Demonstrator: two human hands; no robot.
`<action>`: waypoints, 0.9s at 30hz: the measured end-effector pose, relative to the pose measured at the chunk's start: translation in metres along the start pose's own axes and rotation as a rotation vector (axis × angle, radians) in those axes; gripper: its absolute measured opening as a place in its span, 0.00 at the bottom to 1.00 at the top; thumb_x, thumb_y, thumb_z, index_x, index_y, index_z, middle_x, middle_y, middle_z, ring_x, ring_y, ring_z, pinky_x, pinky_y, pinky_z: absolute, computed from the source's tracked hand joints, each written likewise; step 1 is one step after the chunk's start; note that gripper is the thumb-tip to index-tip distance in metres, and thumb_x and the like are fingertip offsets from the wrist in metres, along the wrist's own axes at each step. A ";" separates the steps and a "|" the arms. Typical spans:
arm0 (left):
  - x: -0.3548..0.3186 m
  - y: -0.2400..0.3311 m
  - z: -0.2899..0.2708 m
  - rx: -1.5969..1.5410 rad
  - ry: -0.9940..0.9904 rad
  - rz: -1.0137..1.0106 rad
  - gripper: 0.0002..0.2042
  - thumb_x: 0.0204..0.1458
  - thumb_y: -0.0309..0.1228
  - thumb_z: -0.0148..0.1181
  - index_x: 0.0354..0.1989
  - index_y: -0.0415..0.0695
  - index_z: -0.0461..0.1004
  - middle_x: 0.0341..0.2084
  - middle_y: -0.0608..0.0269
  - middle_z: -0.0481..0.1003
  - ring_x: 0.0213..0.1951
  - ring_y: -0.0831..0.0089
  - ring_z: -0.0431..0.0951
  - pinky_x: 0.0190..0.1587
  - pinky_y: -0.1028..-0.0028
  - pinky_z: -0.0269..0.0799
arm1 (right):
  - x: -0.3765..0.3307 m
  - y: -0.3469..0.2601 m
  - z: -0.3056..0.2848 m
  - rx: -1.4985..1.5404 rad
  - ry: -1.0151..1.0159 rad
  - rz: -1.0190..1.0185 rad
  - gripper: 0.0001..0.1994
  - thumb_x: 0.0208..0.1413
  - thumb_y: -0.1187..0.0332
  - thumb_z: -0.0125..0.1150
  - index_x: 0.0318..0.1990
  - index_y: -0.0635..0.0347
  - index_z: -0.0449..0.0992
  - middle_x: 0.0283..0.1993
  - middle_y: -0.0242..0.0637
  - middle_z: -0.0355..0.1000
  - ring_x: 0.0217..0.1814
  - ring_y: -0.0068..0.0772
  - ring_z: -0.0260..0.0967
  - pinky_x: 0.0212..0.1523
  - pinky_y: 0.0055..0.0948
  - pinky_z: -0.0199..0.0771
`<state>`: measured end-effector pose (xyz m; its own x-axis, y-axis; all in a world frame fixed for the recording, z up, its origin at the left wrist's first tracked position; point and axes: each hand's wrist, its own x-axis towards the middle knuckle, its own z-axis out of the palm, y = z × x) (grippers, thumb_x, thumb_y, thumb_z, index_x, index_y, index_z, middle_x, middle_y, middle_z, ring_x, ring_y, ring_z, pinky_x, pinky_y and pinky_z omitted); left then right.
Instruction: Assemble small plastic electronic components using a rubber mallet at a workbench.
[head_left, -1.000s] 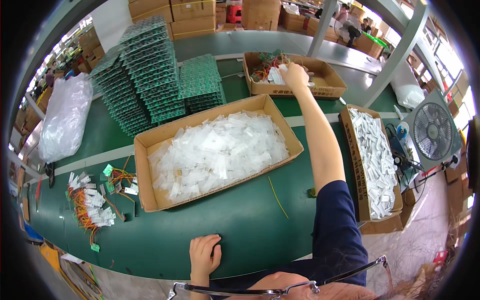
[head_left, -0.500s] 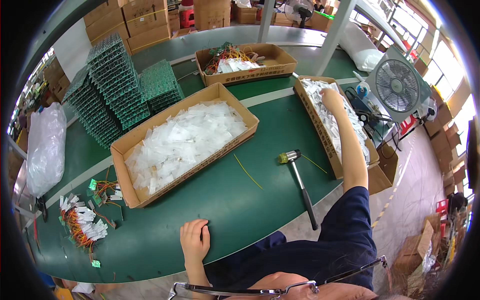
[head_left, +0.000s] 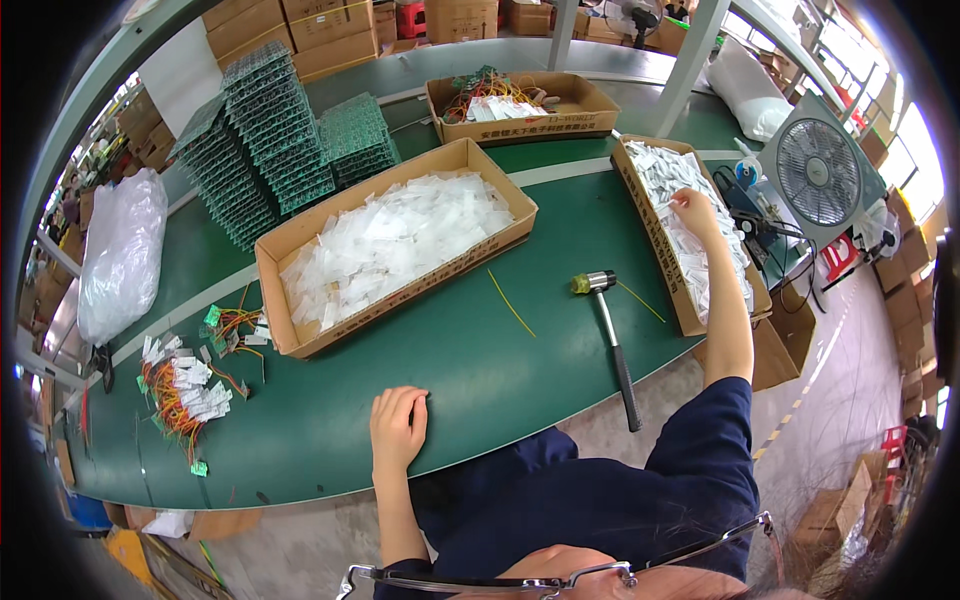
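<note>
- Right hand (head_left: 694, 212) is stretched out into the long narrow cardboard box (head_left: 652, 232) at the right end of the green work table (head_left: 500, 350). Fingers are curled down onto the small clear plastic packets (head_left: 700, 250) piled in there. Touching them for sure, but can't tell if it's actually pinched one.
- Left hand (head_left: 398, 428) is just lying flat, palm down, on the near edge of the table, fingers loosely together, nothing in it.
- Between the two hands there's a small mallet with a yellowish head and black handle (head_left: 612, 335) lying on the table, handle poking past the near edge. Neither hand touches it.
- A thin yellow wire (head_left: 511, 303) lies on the green just left of the mallet head.
- Middle of the table: big shallow cardboard tray full of clear plastic bags (head_left: 395, 245), sitting at an angle.
- Behind that, stacks of green circuit boards (head_left: 270, 150), and another cardboard box with coloured wires and white tags (head_left: 520, 105) further back.
- Far left near edge: loose bundle of orange and yellow wires with white tags (head_left: 185, 390).
- Grey desk fan (head_left: 820, 170) off to the right, past the narrow box.
</note>
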<state>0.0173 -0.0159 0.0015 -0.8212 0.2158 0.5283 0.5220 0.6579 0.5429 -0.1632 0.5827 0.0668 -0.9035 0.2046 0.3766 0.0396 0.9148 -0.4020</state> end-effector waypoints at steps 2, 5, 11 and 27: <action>-0.001 0.000 0.001 -0.002 -0.008 -0.005 0.02 0.51 0.22 0.59 0.32 0.41 0.76 0.31 0.62 0.77 0.33 0.64 0.74 0.37 0.68 0.66 | 0.002 -0.006 -0.016 -0.050 0.045 0.027 0.12 0.49 0.65 0.66 0.40 0.63 0.80 0.32 0.44 0.78 0.33 0.38 0.76 0.38 0.34 0.74; -0.003 -0.002 0.001 -0.013 -0.006 -0.020 0.02 0.51 0.22 0.59 0.32 0.41 0.76 0.31 0.61 0.77 0.33 0.63 0.74 0.37 0.68 0.66 | 0.000 -0.063 -0.029 0.099 0.081 -0.038 0.11 0.52 0.66 0.64 0.40 0.63 0.80 0.31 0.42 0.78 0.31 0.33 0.75 0.36 0.31 0.73; -0.002 0.000 -0.001 -0.017 0.018 -0.025 0.01 0.51 0.22 0.59 0.32 0.41 0.76 0.30 0.60 0.77 0.32 0.62 0.75 0.36 0.67 0.67 | -0.050 -0.215 0.009 0.430 -0.470 -0.292 0.10 0.55 0.71 0.62 0.43 0.63 0.81 0.34 0.39 0.79 0.34 0.26 0.74 0.38 0.27 0.74; -0.004 0.002 -0.002 0.045 0.021 -0.020 0.01 0.52 0.25 0.59 0.32 0.42 0.76 0.29 0.63 0.76 0.32 0.64 0.75 0.37 0.68 0.67 | -0.224 -0.295 0.096 0.297 -0.294 -0.537 0.16 0.53 0.66 0.64 0.49 0.59 0.75 0.46 0.39 0.69 0.49 0.43 0.68 0.48 0.40 0.72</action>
<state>0.0222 -0.0171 0.0013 -0.8263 0.1870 0.5313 0.4940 0.6939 0.5239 -0.0131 0.2335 0.0207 -0.8453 -0.3922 0.3627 -0.5275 0.7200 -0.4509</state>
